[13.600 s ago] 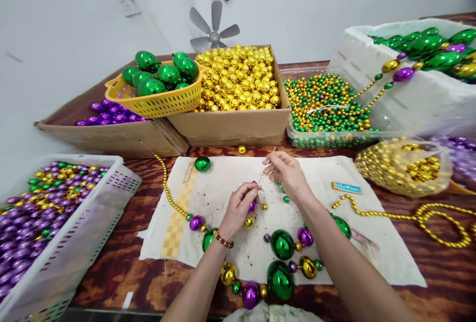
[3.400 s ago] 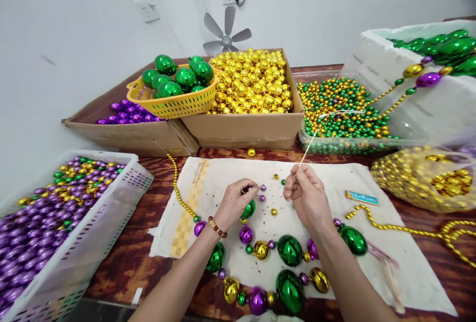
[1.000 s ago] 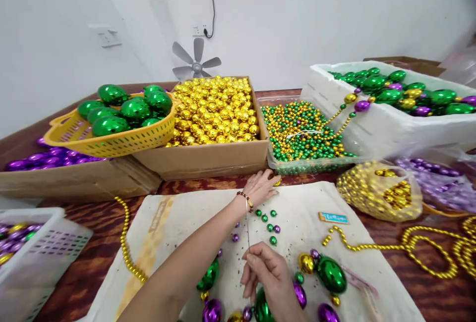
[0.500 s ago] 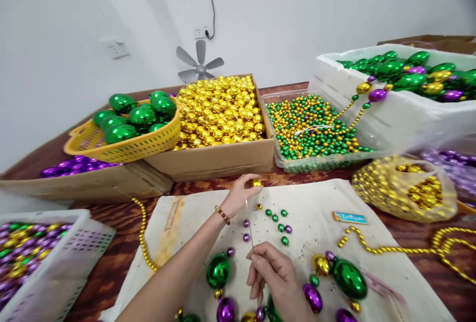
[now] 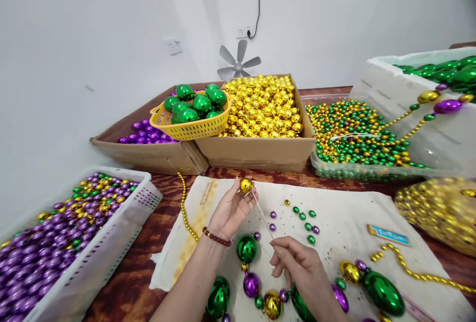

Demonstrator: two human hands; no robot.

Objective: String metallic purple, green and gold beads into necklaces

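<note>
My left hand [image 5: 232, 208], palm up, holds a gold bead [image 5: 246, 185] between thumb and fingers. A thin pale string or needle [image 5: 263, 214] runs from this bead down to my right hand [image 5: 295, 262], whose thumb and forefinger pinch its lower end. Below and between my hands lie a green ball [image 5: 247, 248], a purple ball [image 5: 251, 285] and a larger gold ball [image 5: 272, 304], joined in a curve with smaller beads. Loose small green beads [image 5: 308, 226] and purple beads [image 5: 272, 227] rest on the white cloth [image 5: 334, 208].
Behind the cloth stand a cardboard box [image 5: 260, 151] of gold balls, a yellow basket [image 5: 197, 131] of green balls and a clear tray [image 5: 372, 171] of small beads. A white crate [image 5: 122, 233] is at left, a foam box [image 5: 405, 89] at right.
The view has swung left. My left hand has turned palm up with the gold bead, which now sits at the upper end of the thin string or needle. My right hand keeps its pinch.
</note>
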